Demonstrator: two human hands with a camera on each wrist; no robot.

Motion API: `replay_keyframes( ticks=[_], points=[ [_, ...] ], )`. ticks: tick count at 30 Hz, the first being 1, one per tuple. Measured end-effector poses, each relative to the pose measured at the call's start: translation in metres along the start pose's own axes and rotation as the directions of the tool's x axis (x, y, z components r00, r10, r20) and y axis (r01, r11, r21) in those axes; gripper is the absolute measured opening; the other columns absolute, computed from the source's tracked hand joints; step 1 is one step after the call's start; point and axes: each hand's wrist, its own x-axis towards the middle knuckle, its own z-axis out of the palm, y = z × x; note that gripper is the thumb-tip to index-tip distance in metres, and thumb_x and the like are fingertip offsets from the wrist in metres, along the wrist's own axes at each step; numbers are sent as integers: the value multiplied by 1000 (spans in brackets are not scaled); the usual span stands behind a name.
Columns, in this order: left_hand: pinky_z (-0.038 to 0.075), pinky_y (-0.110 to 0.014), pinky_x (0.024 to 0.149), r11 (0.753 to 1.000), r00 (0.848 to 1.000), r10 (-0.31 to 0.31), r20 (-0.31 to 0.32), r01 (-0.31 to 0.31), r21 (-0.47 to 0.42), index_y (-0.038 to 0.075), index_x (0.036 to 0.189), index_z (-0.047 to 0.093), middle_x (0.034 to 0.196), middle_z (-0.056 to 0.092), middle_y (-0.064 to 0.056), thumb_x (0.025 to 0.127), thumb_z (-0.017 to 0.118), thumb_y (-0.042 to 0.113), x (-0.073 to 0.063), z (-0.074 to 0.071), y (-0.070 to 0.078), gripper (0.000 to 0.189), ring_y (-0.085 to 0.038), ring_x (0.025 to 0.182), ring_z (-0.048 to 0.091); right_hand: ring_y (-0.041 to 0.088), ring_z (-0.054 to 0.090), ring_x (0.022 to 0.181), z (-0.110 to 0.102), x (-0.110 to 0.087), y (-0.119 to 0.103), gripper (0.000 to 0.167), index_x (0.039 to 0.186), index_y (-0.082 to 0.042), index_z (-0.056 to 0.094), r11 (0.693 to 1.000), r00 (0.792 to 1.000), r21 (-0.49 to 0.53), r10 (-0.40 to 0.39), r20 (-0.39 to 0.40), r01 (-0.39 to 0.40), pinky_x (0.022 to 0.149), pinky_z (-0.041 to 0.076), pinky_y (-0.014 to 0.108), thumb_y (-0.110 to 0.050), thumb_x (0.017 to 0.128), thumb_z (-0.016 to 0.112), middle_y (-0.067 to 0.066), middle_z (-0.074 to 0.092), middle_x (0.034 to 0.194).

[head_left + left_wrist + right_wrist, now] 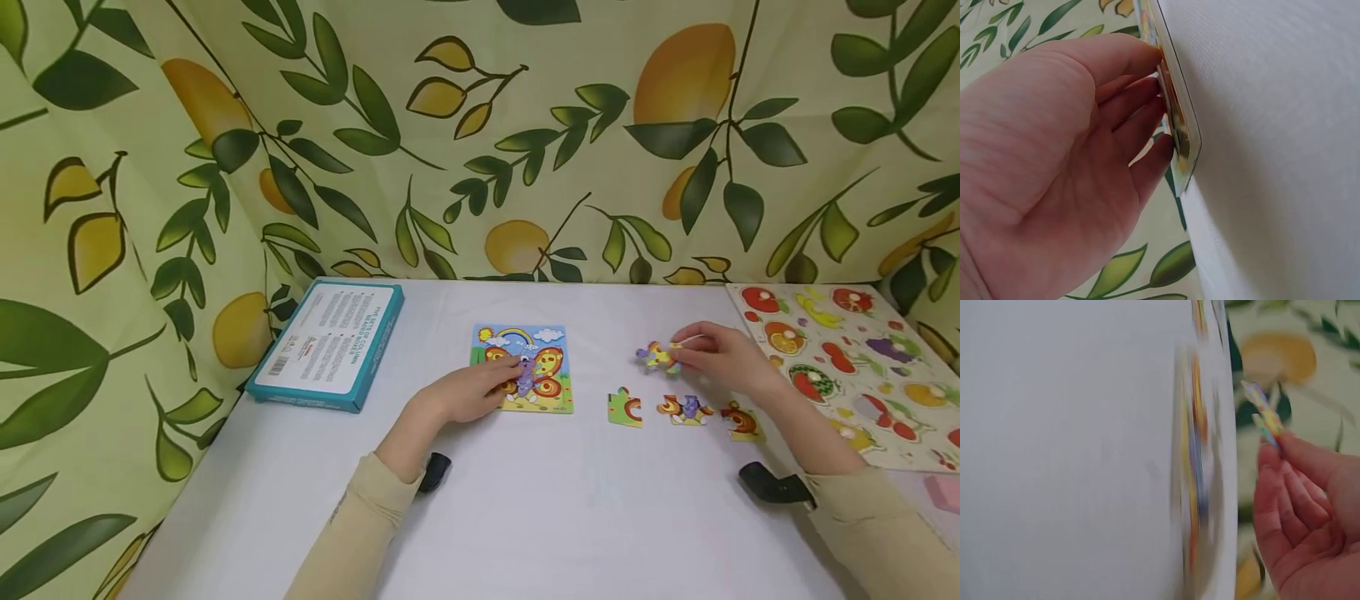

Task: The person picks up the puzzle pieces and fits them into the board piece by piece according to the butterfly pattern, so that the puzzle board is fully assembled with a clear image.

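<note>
A square butterfly jigsaw puzzle board [557,400] lies on the white table, showing a sun, a rainbow and clouds along its far side. My left hand [474,390] rests its fingertips on the board's left part and hides some of the picture. In the left wrist view, the fingers [1141,119] touch the board's face. My right hand [723,354] pinches a yellow, multicoloured puzzle piece [657,358] between thumb and fingers, above the table. Its edge shows in the right wrist view, where the held piece [1267,415] is blurred. Nearer me lie a green piece [622,408], a purple-and-orange piece [686,409] and an orange-brown piece [742,422].
A teal-edged box [326,337] with printed text lies at the table's left. On the right is a fruit-picture board [780,296], partly behind the right forearm. A pink object [943,493] shows at the right edge. A leaf-and-fruit patterned curtain [570,183] hangs behind the table.
</note>
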Motion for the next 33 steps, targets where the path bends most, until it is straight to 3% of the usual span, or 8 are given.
replay_keyframes(
  ticks=[5,9,14,22,33],
  points=[
    [23,-36,116,1000,1000,-1,13,1,-5,18,152,37,159,26,2,102,47,21,1,-2,2,50,-16,146,22,15,64,89,49,21,-48,48,121,-4,59,974,997,222,36,68,-50,78,53,23,-40,91,69,5,71,100],
    [22,-35,117,1000,1000,13,22,-13,-12,17,152,35,159,25,0,102,47,20,3,-2,1,51,-17,146,21,17,62,87,79,37,-72,40,118,-4,63,964,995,265,9,97,-34,76,54,22,-33,91,70,7,67,98],
    [21,-35,117,1000,1000,14,28,-14,-29,18,153,34,159,25,0,102,47,21,4,-2,0,52,-16,146,20,18,62,81,96,47,-84,29,111,-4,67,978,997,208,-16,82,-1,72,54,23,-27,93,69,9,65,96],
    [21,-34,117,1000,1000,6,25,-6,-24,18,154,31,160,25,2,103,47,22,5,1,-1,54,-15,146,21,17,59,75,103,47,-88,24,107,-4,69,985,997,172,-10,72,-3,67,53,23,-23,92,70,8,63,89],
    [23,-39,116,1000,999,-2,50,1,16,26,154,30,161,21,0,104,43,22,2,0,0,52,-20,147,20,21,54,79,108,49,-89,17,98,-9,71,992,992,0,-125,21,125,66,43,29,-24,90,71,3,63,82]
  ],
)
